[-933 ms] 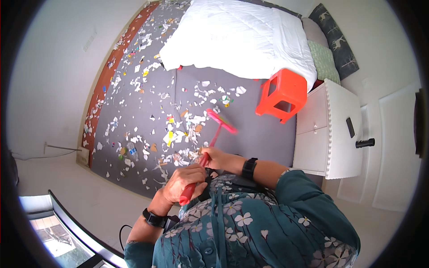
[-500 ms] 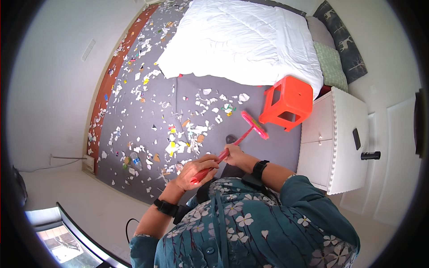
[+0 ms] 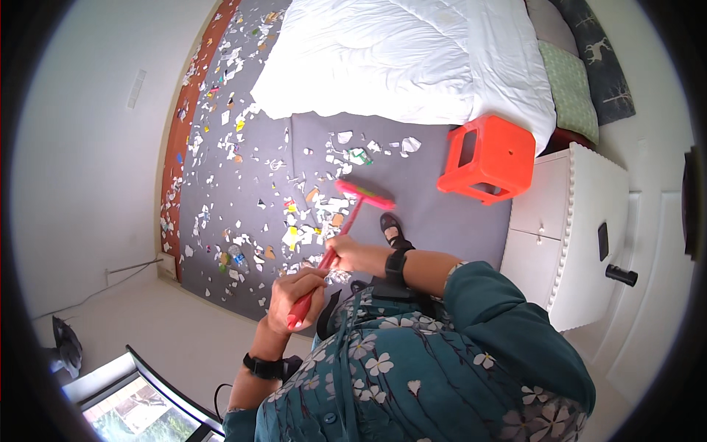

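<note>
grey floor (image 3: 442, 221): ahead of your hands, strewn with paper scraps (image 3: 294, 228). pink broom (image 3: 346, 228): head beyond your hands, among scraps. left hand (image 3: 294, 291): fist around handle end. right hand (image 3: 350, 254): gripping handle just above.

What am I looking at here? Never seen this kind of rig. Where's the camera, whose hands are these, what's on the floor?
No machine here: a person wears a wide fisheye camera on the head, looking down, so straight edges bend near the rim. The forearms coming up from the bottom are the wearer's own. Both hands grip a red broom: the left hand low on the handle's end, the right hand further up it. The pink brush head rests on a grey carpet strewn with paper scraps, mostly white, some coloured. Around it stand a bed with a white duvet, an orange plastic stool and a white cabinet. The wearer's foot in a sandal shows near the brush.
</note>
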Demonstrator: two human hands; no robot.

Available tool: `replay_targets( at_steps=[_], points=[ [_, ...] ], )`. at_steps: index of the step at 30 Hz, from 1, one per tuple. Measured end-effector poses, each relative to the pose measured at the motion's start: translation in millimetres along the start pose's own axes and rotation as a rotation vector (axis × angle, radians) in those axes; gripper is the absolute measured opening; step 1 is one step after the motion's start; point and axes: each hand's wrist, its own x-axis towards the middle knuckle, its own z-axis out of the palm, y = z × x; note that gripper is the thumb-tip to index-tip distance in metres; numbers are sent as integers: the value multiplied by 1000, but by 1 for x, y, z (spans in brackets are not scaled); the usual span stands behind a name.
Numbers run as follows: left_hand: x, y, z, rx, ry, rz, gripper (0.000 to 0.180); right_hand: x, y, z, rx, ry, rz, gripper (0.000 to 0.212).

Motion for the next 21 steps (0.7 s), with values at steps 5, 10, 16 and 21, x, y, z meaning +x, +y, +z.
replay_targets(
  at_steps=[5, 10, 16, 21],
  points=[
    [7, 19, -22, 122, -25, 91, 8, -9, 11, 22, 72, -101, -8, 16],
    [23, 18, -21, 52, -135, 169, 12, -47, -14, -5, 192, -78, -71, 15],
    [58, -24, 7, -239, -214, 113, 15, -27, -51, -59, 454, -50, -361, 14],
    [84, -39, 31, -297, -209, 86, 14, 2, -73, -85, 441, -2, -428, 14]
  ],
)
